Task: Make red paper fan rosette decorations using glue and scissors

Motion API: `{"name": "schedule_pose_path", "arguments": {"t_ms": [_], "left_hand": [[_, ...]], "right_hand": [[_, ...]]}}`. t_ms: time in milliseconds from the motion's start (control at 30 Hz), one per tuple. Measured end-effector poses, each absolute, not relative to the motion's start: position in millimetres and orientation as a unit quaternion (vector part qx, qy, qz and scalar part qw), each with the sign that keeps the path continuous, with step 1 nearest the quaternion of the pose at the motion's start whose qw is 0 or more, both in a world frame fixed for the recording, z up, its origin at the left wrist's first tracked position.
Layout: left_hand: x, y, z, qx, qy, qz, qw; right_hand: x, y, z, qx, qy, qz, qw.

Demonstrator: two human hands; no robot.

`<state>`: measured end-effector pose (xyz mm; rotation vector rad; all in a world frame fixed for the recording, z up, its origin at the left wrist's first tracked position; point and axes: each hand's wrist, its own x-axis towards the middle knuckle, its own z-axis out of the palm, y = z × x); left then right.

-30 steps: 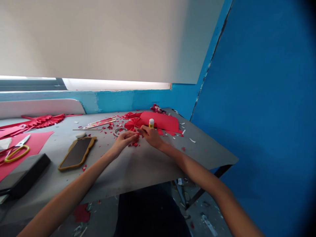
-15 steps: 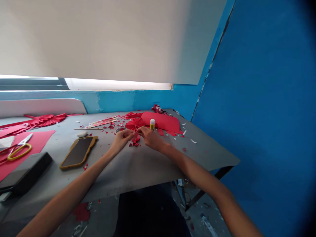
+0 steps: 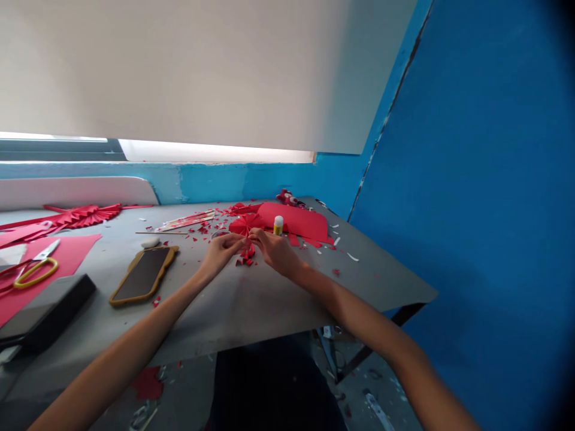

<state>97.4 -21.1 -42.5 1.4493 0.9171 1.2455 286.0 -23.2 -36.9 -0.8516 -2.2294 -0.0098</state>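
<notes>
My left hand (image 3: 220,251) and my right hand (image 3: 275,250) meet at the centre of the grey table, their fingertips pinching the lower edge of a pleated red paper rosette (image 3: 245,225). Small red paper scraps (image 3: 245,255) lie just below my fingers. A yellow-and-white glue stick (image 3: 278,225) stands upright just beyond my right hand, in front of a red paper sheet (image 3: 296,221). The rosette's underside is hidden from this view.
On the grey table (image 3: 269,287) lie yellow-handled scissors (image 3: 36,272) on a red sheet (image 3: 58,257), a phone in a gold case (image 3: 144,275), a black box (image 3: 49,312), wooden sticks (image 3: 184,223) and a red paper fan (image 3: 85,215). A blue wall (image 3: 467,179) closes the right side.
My hands have drawn slightly closer around the rosette's lower edge. The whole view has drifted a little, and the objects on the table have stayed in place.
</notes>
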Motion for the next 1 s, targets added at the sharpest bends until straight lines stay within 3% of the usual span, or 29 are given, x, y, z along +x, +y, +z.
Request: {"name": "schedule_pose_path", "arguments": {"t_ms": [200,567,1000], "left_hand": [[98.9,-25.0,-36.5,0.534,0.37,0.525,0.551],[98.2,-20.2,-35.6,0.418,0.35,0.55,0.633],[97.9,-20.6,-39.9,0.404,0.343,0.523,0.667]], "right_hand": [[287.0,-28.8,-30.2,-0.283,-0.897,-0.059,0.335],[287.9,-23.4,-28.6,-0.242,-0.915,-0.055,0.317],[278.5,-22.7,-33.7,-0.322,-0.774,0.233,0.493]]}}
